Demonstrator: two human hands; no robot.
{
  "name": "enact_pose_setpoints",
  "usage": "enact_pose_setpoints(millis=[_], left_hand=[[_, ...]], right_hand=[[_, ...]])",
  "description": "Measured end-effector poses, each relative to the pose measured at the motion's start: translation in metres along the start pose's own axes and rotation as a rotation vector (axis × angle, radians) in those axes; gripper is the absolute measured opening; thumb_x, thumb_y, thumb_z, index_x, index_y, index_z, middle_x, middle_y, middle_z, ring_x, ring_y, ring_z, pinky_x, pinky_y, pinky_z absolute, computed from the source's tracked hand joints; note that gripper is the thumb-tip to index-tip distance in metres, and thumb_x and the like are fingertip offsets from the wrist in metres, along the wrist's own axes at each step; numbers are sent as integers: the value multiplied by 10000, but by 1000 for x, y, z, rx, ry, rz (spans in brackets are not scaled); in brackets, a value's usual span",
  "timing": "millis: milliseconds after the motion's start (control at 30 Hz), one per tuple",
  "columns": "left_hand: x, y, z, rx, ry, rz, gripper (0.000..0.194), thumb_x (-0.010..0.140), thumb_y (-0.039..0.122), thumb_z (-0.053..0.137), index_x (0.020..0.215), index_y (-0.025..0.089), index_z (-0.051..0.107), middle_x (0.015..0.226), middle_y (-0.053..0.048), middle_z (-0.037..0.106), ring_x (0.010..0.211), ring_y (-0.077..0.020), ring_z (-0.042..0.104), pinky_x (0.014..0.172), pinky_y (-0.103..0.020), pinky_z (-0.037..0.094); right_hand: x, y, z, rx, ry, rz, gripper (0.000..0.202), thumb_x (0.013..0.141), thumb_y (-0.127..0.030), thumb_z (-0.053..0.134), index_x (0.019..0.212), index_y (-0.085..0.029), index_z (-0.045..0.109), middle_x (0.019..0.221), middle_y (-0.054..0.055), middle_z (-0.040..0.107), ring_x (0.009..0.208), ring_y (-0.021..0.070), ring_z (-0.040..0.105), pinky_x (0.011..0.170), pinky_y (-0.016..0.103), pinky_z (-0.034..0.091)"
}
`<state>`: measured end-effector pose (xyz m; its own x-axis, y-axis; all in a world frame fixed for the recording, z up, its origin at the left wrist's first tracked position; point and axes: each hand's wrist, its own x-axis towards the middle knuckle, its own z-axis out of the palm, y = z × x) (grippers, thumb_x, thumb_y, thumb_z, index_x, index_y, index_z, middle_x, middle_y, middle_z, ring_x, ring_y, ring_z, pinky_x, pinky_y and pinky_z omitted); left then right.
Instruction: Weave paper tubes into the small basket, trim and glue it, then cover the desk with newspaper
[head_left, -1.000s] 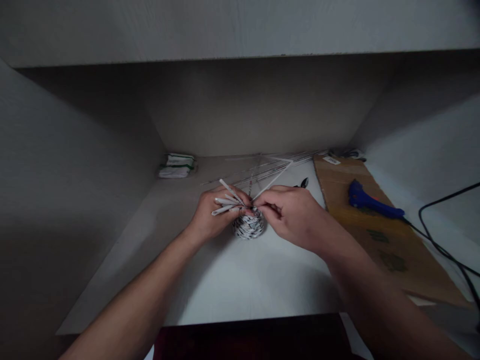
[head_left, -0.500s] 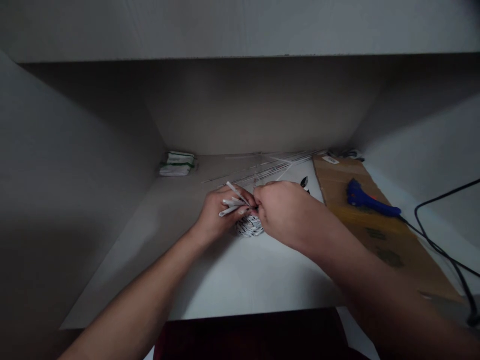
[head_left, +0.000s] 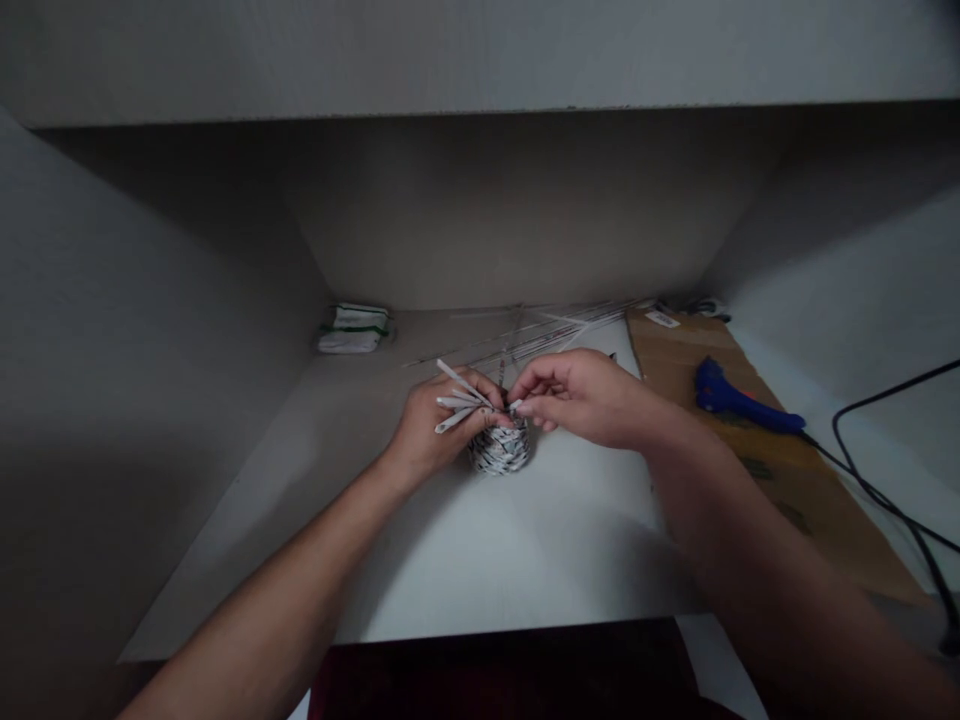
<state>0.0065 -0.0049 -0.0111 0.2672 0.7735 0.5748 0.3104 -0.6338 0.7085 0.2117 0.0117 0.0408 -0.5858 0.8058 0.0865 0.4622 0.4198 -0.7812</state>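
A small round piece woven from rolled newspaper strips (head_left: 500, 454) stands on the white surface between my hands. Several white paper tubes (head_left: 456, 402) fan out from its top towards the left. My left hand (head_left: 442, 415) is closed round the woven piece's neck, thumb in front, with the tubes poking out past its fingers. At the right side of the top, my right hand (head_left: 577, 398) pinches a short pale paper end between thumb and index finger. Its other fingers are curled. The fingertips of both hands hide part of the neck.
Long thin paper tubes (head_left: 540, 335) lie along the back wall. On the right, a blue glue gun (head_left: 742, 398) rests on a cardboard sheet (head_left: 780, 480), its black cable (head_left: 870, 485) trailing right. A white and green packet (head_left: 354, 328) sits at the back left. A shelf edge (head_left: 480, 110) overhangs.
My right hand has turned and drawn back slightly, so its pinching fingers now show. More of the woven piece is visible. The left hand keeps its hold, shifted a little.
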Motion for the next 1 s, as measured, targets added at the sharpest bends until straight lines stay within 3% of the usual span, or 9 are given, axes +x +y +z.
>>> enact_pose_setpoints(millis=[167,367,500,600,833,1000], left_hand=[[-1,-1,-2,-52,-29,20,103,825,262,698,785,171,671,798,-38,691,763,-154,646,711,-272,494],[0,-3,-2,-113,17,-53,100,770,226,750,777,161,674,780,-19,694,731,-141,656,677,-246,498],[1,-2,-1,-113,36,-74,140,737,255,781,756,159,681,754,-17,693,736,-150,662,677,-252,508],[2,-2,-2,-95,33,-62,150,724,260,794,753,160,686,749,-21,691,757,-164,667,701,-269,515],[1,-3,-4,-34,-25,46,102,802,257,725,756,177,683,761,-34,690,814,-182,666,719,-293,502],[0,-3,-5,-69,-48,41,100,833,268,690,787,180,685,780,-41,691,791,-174,652,725,-301,494]], right_hand=[[0,-4,9,-197,148,-99,77,802,-223,651,772,-189,714,680,-14,683,614,107,579,572,237,383],[-5,0,19,-125,303,-139,65,813,-214,661,804,-180,715,656,-31,661,561,83,526,539,218,371],[-6,7,15,-165,271,-251,137,845,-154,607,867,-194,737,799,-4,720,696,104,602,637,231,413],[-5,11,12,-109,223,-228,171,854,-144,575,904,-192,731,847,11,728,739,120,623,652,243,432],[-4,15,20,42,234,-115,109,839,-250,613,852,-165,681,752,18,681,656,121,586,592,248,431],[-8,4,21,-94,240,-166,69,830,-186,580,808,-179,644,668,-25,600,572,89,505,534,224,368]])
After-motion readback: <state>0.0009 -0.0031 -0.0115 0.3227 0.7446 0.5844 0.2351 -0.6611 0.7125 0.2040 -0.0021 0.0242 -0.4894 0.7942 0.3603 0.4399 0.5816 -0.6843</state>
